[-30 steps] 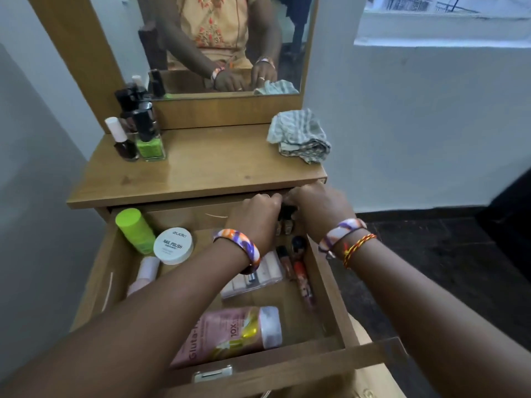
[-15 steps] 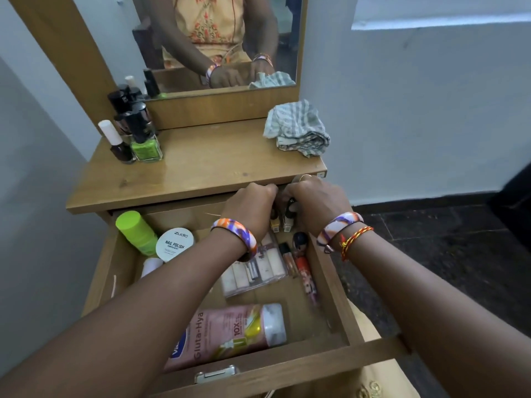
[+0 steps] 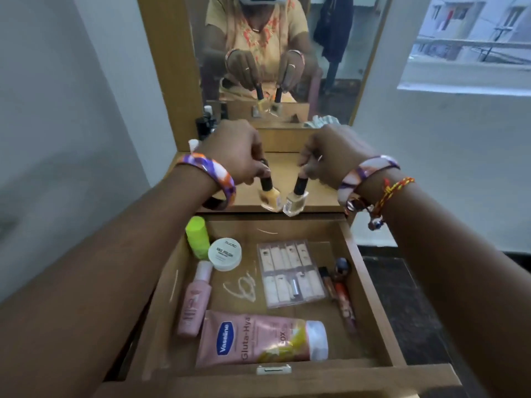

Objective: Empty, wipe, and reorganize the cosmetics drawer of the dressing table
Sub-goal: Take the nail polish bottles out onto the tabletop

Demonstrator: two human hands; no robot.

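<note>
Pale walls (image 3: 71, 110), wood-framed mirror (image 3: 287, 53), daylit window (image 3: 474, 38), dark floor (image 3: 402, 297)

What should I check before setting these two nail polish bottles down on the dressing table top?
1. Left hand grips the yellow bottle by its cap: ok.
2. Right hand grips the beige bottle by its cap: ok.
3. Bottles upright: not ok, both tilt.
4. Bare space on the table top beneath them: ok.
5. Caps screwed tight: cannot tell.
6. Drawer emptied: not ok, the Vaseline tube and other items remain.
</note>
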